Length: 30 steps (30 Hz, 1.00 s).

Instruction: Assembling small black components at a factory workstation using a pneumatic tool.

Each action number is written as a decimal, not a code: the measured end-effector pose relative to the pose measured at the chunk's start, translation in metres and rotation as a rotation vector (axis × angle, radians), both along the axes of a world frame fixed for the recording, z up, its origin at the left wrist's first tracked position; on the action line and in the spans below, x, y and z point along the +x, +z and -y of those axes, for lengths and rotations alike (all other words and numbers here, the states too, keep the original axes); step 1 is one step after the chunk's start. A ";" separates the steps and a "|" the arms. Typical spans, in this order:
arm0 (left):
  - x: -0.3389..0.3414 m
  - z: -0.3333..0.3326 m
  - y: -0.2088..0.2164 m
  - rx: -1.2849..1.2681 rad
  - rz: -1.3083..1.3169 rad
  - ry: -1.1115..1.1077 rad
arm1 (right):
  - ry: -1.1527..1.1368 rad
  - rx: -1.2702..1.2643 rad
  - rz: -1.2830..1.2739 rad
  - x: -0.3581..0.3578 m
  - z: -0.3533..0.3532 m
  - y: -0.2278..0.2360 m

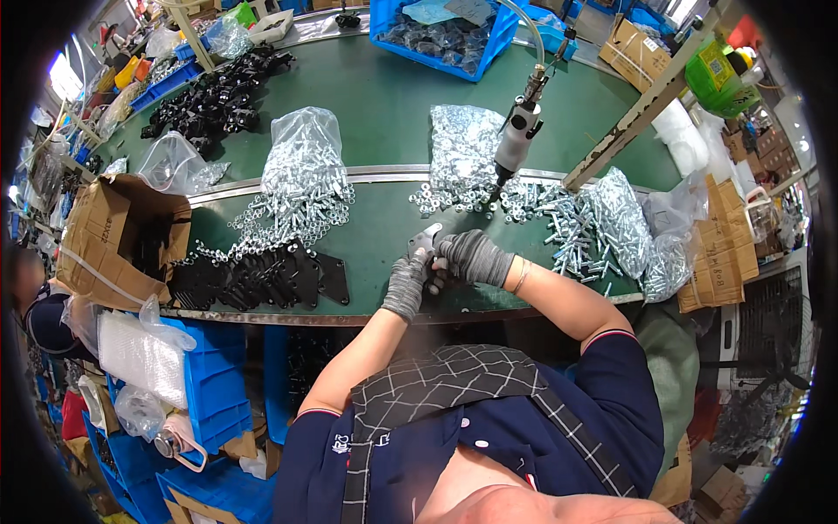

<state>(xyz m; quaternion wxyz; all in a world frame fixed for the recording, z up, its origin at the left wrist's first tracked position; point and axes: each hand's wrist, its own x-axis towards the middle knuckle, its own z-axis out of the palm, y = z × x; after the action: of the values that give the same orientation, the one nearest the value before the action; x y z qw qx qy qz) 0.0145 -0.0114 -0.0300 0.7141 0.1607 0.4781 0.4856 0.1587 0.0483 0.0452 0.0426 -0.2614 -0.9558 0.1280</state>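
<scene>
Head view. Both hands wear grey knit gloves and meet near the near edge of the green counter, just right of centre. The left hand is curled closed around the lower part of a small silver metal bracket; the right hand is closed over the same piece from the right side, fingers wrapped toward it. The bracket stands between the two hands, its top end poking out on the far side of the fingers; its long axis runs roughly near to far, tilted slightly left. Exact shape is hard to tell, much of it is covered.

Directly far of the bracket hangs a grey and white power screwdriver, tip pointing down at a spread of loose nuts. The right hand is the nearer one to the tool.

Left of the hands: a row of black flat plates and an open bag of silver bolts. Right: more bagged screws.
</scene>
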 end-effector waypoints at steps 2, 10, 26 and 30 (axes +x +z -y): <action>0.002 0.003 0.005 0.028 0.015 0.014 | -0.082 -0.088 -0.057 0.004 0.006 -0.004; 0.012 0.011 0.017 0.062 -0.077 0.036 | -0.105 0.286 0.008 0.009 0.033 0.010; -0.002 0.039 0.028 0.043 0.105 -0.028 | -0.163 -0.845 -1.484 0.045 -0.091 0.048; 0.001 0.033 0.031 0.062 0.098 0.010 | -0.192 -1.082 -1.640 0.000 -0.018 0.081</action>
<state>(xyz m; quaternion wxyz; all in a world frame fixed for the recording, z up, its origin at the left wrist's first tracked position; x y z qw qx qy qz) 0.0151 -0.0442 0.0013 0.7289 0.1563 0.4281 0.5108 0.1587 0.0659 0.1264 0.5767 -0.1523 -0.4176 0.6854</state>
